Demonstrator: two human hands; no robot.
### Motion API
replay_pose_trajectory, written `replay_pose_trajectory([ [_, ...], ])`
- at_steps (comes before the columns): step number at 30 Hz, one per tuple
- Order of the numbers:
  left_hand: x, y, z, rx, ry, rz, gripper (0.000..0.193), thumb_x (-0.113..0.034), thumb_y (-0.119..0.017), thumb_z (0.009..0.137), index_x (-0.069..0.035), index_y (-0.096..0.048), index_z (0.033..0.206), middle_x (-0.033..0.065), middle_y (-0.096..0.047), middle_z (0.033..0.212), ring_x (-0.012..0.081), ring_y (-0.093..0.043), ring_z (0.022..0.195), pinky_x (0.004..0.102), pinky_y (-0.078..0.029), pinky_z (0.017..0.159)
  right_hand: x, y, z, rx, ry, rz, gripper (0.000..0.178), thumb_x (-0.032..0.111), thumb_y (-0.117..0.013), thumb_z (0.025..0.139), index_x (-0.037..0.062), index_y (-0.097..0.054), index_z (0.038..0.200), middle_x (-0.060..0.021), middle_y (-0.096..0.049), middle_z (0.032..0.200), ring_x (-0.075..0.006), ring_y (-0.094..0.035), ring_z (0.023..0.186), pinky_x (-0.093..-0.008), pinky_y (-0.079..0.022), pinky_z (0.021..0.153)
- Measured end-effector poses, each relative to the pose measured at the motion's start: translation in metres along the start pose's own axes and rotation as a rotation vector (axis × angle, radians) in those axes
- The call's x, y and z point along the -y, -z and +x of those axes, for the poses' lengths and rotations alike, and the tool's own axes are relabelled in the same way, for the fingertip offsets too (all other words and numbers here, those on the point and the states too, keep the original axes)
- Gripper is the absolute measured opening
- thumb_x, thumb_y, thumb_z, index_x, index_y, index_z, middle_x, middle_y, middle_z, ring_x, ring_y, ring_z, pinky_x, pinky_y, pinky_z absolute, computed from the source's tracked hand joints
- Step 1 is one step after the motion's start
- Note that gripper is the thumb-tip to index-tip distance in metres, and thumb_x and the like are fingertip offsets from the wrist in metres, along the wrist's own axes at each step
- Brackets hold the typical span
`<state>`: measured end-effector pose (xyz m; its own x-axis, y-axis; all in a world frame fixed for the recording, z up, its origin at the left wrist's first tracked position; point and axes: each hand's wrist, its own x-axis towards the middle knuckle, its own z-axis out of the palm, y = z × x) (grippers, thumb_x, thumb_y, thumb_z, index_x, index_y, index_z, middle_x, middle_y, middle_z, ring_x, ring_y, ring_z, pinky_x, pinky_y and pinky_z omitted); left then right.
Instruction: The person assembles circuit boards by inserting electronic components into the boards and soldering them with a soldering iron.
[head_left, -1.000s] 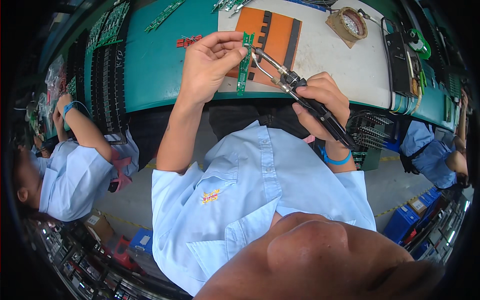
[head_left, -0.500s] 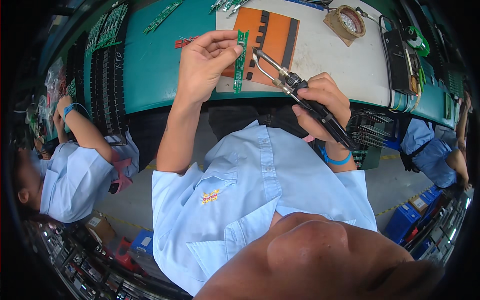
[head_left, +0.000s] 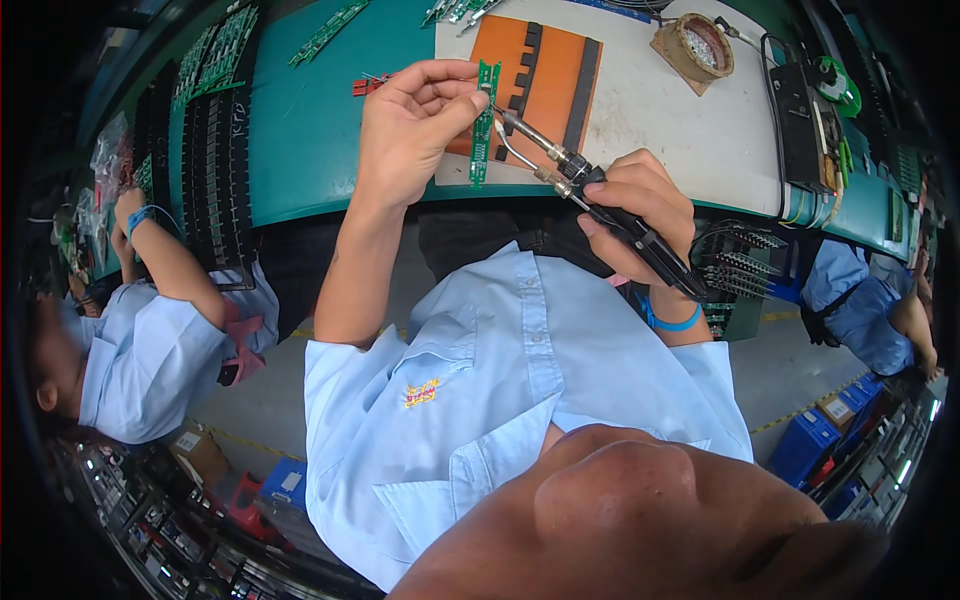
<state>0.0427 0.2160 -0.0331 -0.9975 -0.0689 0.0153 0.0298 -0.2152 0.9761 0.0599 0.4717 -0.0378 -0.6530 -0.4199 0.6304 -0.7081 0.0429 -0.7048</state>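
Observation:
Pinched between the thumb and fingers of my left hand [head_left: 415, 125] is a narrow green circuit board [head_left: 482, 150], held upright over the bench. My right hand [head_left: 645, 215] is wrapped round a black soldering iron [head_left: 625, 222] with a thin curved metal tube running beside its shaft. The iron's tip is at the board's right edge, close to my left thumb; I cannot tell whether it touches. Behind the board lies an orange mat [head_left: 560, 75] with black strips, on a white sheet [head_left: 660, 110].
A round pot of solder bits [head_left: 703, 45] stands at the back right, near a black box with cables [head_left: 800, 120]. Black racks [head_left: 215, 170] and more green boards [head_left: 328, 30] lie to the left. A co-worker [head_left: 150, 330] sits at left, another person [head_left: 860, 300] at right.
My right hand has moved slightly left, bringing the soldering iron's tip from a small gap right up to the board's edge. My left hand and the board have barely moved.

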Motion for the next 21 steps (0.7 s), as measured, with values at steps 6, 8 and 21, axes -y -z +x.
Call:
replay_pose_trajectory([
  [6,0.0,0.001,0.001,0.002,0.022,-0.032,0.031,0.006,-0.074,0.085,0.006,-0.066,0.115,0.0119,-0.07,0.094,0.0114,-0.067,0.082,0.0183,-0.057,0.072,0.0,0.001,0.0,0.007,-0.012,-0.016,0.04,-0.005,-0.075,0.064,0.0027,-0.074,0.103,-0.0089,-0.069,0.087,-0.0224,-0.056,0.075,-0.0311,-0.048,0.072],
  [8,0.0,0.002,0.001,-0.004,0.024,-0.032,0.031,0.006,-0.074,0.085,0.006,-0.066,0.115,0.0117,-0.07,0.093,0.0113,-0.067,0.081,0.0182,-0.057,0.072,0.0,0.001,0.0,-0.006,-0.006,-0.021,0.04,-0.005,-0.075,0.064,0.0026,-0.074,0.103,-0.0089,-0.068,0.086,-0.0223,-0.056,0.075,-0.0311,-0.048,0.072],
  [21,-0.003,0.001,-0.001,-0.021,0.004,-0.032,0.027,0.006,-0.074,0.086,0.007,-0.066,0.112,0.0103,-0.069,0.092,0.0104,-0.066,0.08,0.0184,-0.057,0.073,-0.008,0.039,-0.001,-0.446,-0.162,-0.11,0.036,-0.004,-0.075,0.067,0.0005,-0.073,0.102,-0.0111,-0.068,0.091,-0.0219,-0.056,0.076,-0.0311,-0.047,0.07],
])
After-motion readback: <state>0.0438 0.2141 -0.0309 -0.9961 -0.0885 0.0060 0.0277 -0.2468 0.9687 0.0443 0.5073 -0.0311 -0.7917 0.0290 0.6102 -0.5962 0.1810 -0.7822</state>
